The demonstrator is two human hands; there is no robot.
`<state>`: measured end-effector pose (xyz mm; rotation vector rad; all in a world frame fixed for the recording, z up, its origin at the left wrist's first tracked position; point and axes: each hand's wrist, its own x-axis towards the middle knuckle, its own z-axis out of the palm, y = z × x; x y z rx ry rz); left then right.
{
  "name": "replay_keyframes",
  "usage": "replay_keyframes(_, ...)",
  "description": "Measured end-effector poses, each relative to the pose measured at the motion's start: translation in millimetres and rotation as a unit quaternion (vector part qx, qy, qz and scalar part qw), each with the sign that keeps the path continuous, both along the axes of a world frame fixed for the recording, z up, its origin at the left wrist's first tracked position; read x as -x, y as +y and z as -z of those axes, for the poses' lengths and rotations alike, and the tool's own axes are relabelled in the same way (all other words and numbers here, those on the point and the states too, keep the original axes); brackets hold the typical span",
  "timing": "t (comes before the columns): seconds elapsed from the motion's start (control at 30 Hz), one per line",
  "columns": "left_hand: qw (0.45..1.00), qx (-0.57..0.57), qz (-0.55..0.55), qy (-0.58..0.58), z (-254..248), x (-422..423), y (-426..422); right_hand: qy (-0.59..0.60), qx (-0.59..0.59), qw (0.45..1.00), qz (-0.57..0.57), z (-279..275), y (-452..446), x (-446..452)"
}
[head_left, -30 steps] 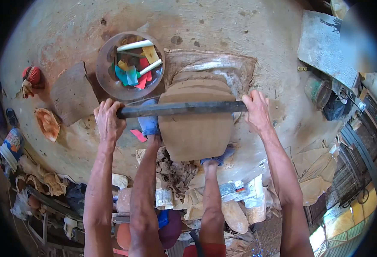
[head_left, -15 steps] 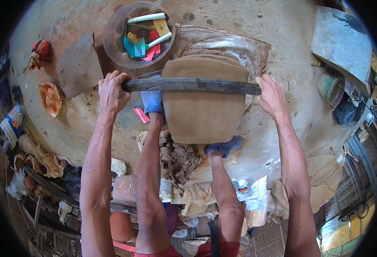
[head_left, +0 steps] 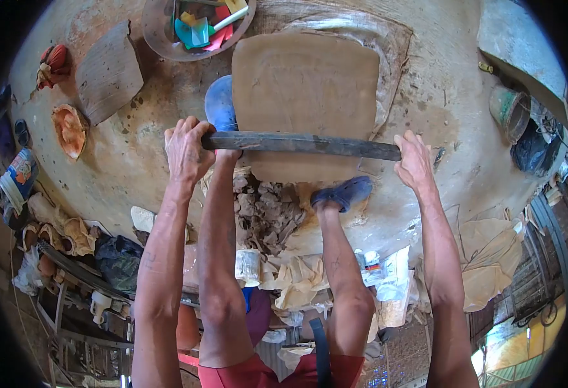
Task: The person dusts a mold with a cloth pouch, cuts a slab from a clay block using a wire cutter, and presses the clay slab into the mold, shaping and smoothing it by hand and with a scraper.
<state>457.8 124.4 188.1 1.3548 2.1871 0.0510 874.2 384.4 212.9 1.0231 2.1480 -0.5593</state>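
Grip of the left hand (head_left: 189, 149) is closed around the left end of a dark bar (head_left: 303, 145), and the right hand (head_left: 414, 160) has its fingers wrapped at the other end. Because the hands hold only the two ends, the whole middle of the bar is free, and it lies across the near part of a flat brown slab (head_left: 305, 90), which looks like clay. I cannot tell if the bar is touching the slab or is a little above it. This slab is on the floor, between the person and a wrinkled sack (head_left: 394, 55) that shows beyond its far and right edges; probably the sack serves to keep the clay from sticking to the floor. One blue shoe (head_left: 220, 107) is just beside the slab on the left, the other shoe (head_left: 345, 193) is at its near right corner, so the feet stand apart, maybe for good balance while leaning forward. At far left is a round basin (head_left: 161, 39) with coloured flat pieces (head_left: 184, 32), which seem to be gathered there to stay within reach. A heap of brown scraps (head_left: 268, 216) lies near, between the legs.
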Motion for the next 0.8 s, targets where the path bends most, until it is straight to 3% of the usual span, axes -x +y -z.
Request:
replay_keyframes(0.33,0.999,0.012,0.030,-0.007,-5.9,-44.0,-34.1,-0.035,0.056,0.995,0.073,-3.8,-83.4,-62.2)
replay_keyframes(0.47,0.998,0.011,0.053,-0.013,-1.5,-64.7,-60.4,0.003,0.063,0.992,0.107,-0.9,-120.6,-92.0)
replay_keyframes(0.67,0.996,-0.039,0.072,-0.030,-0.2,-77.1,-74.5,-0.010,0.073,0.989,0.130,3.8,-165.4,-112.5)
replay_keyframes(0.8,0.993,0.007,0.111,-0.042,-5.5,-80.1,-78.9,-0.020,0.079,0.986,0.145,6.2,-196.4,-131.1)
